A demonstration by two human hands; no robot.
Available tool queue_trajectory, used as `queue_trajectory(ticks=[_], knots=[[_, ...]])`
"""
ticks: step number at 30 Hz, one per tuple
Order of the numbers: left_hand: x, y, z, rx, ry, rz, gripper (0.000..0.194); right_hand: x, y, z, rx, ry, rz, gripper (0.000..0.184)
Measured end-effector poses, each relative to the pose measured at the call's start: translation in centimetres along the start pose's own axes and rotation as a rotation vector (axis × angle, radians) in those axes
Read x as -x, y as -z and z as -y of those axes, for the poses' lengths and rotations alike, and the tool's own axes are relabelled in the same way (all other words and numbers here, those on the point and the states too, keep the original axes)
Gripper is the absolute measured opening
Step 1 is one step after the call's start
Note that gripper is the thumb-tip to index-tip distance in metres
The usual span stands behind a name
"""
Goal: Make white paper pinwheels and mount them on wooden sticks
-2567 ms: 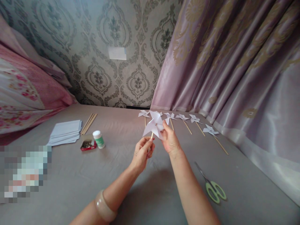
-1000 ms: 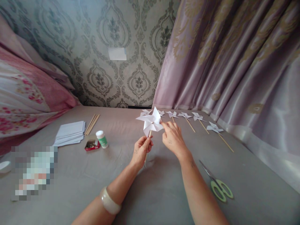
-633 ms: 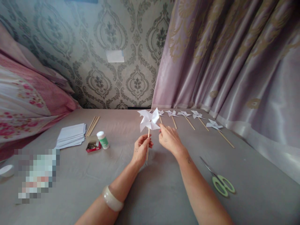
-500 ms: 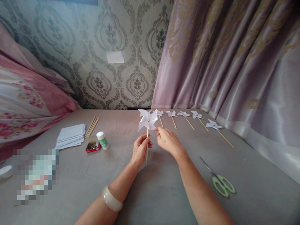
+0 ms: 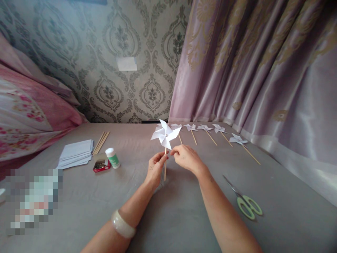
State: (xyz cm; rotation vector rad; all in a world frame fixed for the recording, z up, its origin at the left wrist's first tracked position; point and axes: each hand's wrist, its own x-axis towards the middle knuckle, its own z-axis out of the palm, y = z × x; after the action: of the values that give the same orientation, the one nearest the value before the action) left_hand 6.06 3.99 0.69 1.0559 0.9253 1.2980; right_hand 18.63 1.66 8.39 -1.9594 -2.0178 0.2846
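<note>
I hold a white paper pinwheel (image 5: 165,135) upright above the grey bedsheet. My left hand (image 5: 155,168) is closed round its wooden stick (image 5: 165,169). My right hand (image 5: 185,158) sits just right of the stick below the paper blades, fingers curled, its fingertips close to the stick; whether they touch it I cannot tell. A pale bangle (image 5: 122,225) is on my left wrist.
Several finished pinwheels (image 5: 238,140) lie in a row by the curtain (image 5: 263,77). Green-handled scissors (image 5: 244,203) lie at right. At left are a white paper stack (image 5: 75,154), wooden sticks (image 5: 101,141), a red pin box (image 5: 101,164) and a small glue bottle (image 5: 112,157). Pink bedding (image 5: 28,112) sits far left.
The pinwheel's blades have turned. My right hand has dropped from the paper blades to beside the stick. The left hand keeps its grip.
</note>
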Motion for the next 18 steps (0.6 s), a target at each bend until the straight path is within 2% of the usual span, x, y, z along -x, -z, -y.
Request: queue_trajectory(ticks=[2,3,6,8,10,12,15,18], knots=[[0.0,0.0,0.2,-0.001,0.000,0.017,0.028,-0.1,0.1,0.0,-0.050,0.019,0.000,0.029],[0.0,0.0,0.3,-0.005,0.006,0.025,0.028,-0.1,0.2,-0.1,-0.061,0.001,-0.050,0.029],[0.1,-0.1,0.4,-0.028,0.024,0.033,0.029,-0.2,0.8,-0.3,-0.060,-0.094,-0.324,0.033],[0.2,-0.2,0.4,-0.046,0.031,0.049,0.029,-0.3,1.3,-0.7,-0.035,-0.132,-0.424,0.042],[0.3,-0.3,0.4,-0.054,0.040,0.066,0.030,-0.3,1.6,-1.2,0.008,-0.155,-0.398,0.053],[0.3,-0.3,0.4,-0.054,0.049,0.072,0.031,-0.2,1.8,-1.7,0.058,-0.187,-0.317,0.059],[0.2,-0.3,0.4,-0.050,0.058,0.055,0.031,0.0,2.0,-2.2,0.094,-0.212,-0.195,0.048],[0.1,-0.1,0.6,-0.050,0.054,0.055,0.031,0.3,2.2,-2.5,0.005,-0.102,0.008,0.033]])
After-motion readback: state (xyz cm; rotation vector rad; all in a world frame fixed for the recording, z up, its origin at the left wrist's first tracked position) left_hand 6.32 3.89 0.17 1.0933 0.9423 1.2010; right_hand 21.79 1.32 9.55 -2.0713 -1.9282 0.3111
